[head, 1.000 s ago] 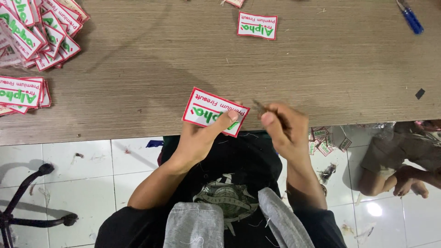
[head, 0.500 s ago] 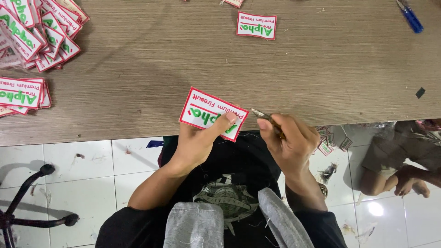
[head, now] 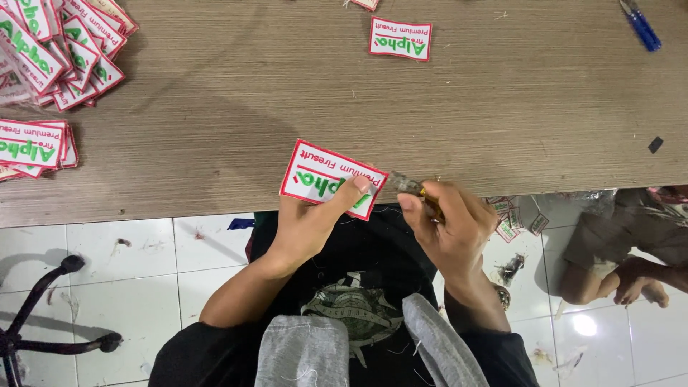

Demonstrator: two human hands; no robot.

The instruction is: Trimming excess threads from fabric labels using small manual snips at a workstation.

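Far left on the tabletop [head: 215, 107] a fanned heap of patches [head: 61, 43] lies at the back corner, with a squarer stack of patches [head: 32, 143] nearer the edge below it. Both are well apart from the hands.

At the near edge, the left hand [head: 308, 222] holds one white patch with a red border [head: 333, 178], thumb pressed on its face and the other fingers hidden under it. The patch's long axis runs from upper left down to lower right, so its lower right corner points at the right hand [head: 448, 226]. That hand is curled tight round a small metal snipping tool [head: 407, 185], whose tip sits just beside that corner; I cannot tell whether it touches. Nothing stands between them.

Further back lies a single loose patch [head: 400, 38], and at the far right corner a blue-handled tool [head: 640, 25]. A small dark scrap [head: 655, 145] rests near the right edge.
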